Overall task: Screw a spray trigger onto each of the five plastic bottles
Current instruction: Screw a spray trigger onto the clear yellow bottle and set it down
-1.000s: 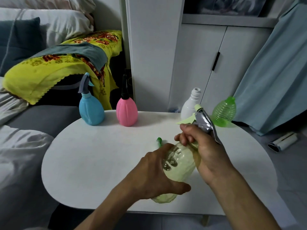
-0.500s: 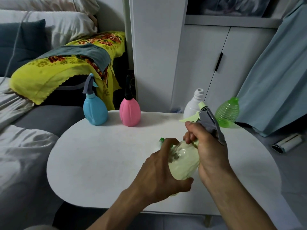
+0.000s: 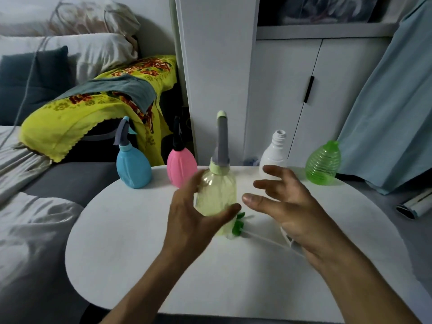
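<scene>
My left hand point(image 3: 194, 220) grips the pale yellow bottle point(image 3: 216, 192), held upright over the white table point(image 3: 131, 242), with a grey spray trigger point(image 3: 222, 141) on its neck. To the right of the bottle, my right hand point(image 3: 287, 206) hovers with its fingers spread and holds nothing. A loose green-headed trigger point(image 3: 238, 226) with a white tube lies on the table under my hands. At the back stand a blue bottle point(image 3: 133, 167) and a pink bottle point(image 3: 181, 167), each with a trigger on. A white bottle point(image 3: 274, 152) and a green ribbed bottle point(image 3: 323, 163) stand with bare necks.
A bed with grey and white bedding lies left of the table, with a yellow flowered blanket point(image 3: 93, 108) behind. White cabinet doors point(image 3: 292, 94) and a pale blue curtain point(image 3: 392, 101) rise behind the table. A rolled item point(image 3: 413, 206) lies on the floor at right.
My right hand has let go of the grey trigger and drawn off to the right, fingers spread. My left hand has tipped the yellow bottle upright and raised it.
</scene>
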Demonstrator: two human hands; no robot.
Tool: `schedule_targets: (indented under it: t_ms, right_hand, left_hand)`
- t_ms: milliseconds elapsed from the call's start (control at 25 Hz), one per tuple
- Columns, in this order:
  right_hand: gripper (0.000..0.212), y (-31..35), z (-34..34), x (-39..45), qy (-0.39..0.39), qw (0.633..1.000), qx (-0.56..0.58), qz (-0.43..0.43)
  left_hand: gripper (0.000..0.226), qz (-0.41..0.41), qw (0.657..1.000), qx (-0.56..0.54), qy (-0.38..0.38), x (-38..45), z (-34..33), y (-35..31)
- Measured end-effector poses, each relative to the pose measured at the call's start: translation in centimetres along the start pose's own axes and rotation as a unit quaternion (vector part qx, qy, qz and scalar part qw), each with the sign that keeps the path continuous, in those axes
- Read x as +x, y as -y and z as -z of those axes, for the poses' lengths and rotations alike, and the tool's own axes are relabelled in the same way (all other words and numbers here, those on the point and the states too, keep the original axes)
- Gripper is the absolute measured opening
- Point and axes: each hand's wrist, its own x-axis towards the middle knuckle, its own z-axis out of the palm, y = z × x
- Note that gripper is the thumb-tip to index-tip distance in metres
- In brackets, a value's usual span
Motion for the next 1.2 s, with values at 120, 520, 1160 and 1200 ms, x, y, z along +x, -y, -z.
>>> schedule_targets:
  t_ms: [120, 520, 1160, 1200]
  right_hand:
    - [0.054, -0.5, 1.4, 0.5, -0.105, 0.987, -0.117, 0.032]
    - [0.045, -0.8, 2.0, 3.0, -0.097, 0.931, -0.352, 0.007]
    - [0.050, -1.8, 1.6, 2.8, -0.099, 0.930, -0.349, 0.056]
    - [0.049, -1.8, 1.7, 2.8, -0.096, 0.931, -0.349, 0.052]
  left_hand:
    - [0.089, 0.022, 1.000, -0.015, -0.012, 3.6, -0.9, 0.5]
    - [0.083, 0.065, 0.997, -0.027, -0.030, 12.3, -9.5, 6.4]
    - [0.101, 0.173, 0.984, -0.045, -0.002, 12.0, -10.5, 6.4]
    - [0.105, 0.184, 0.982, -0.040, 0.003, 11.4, -10.2, 6.1]
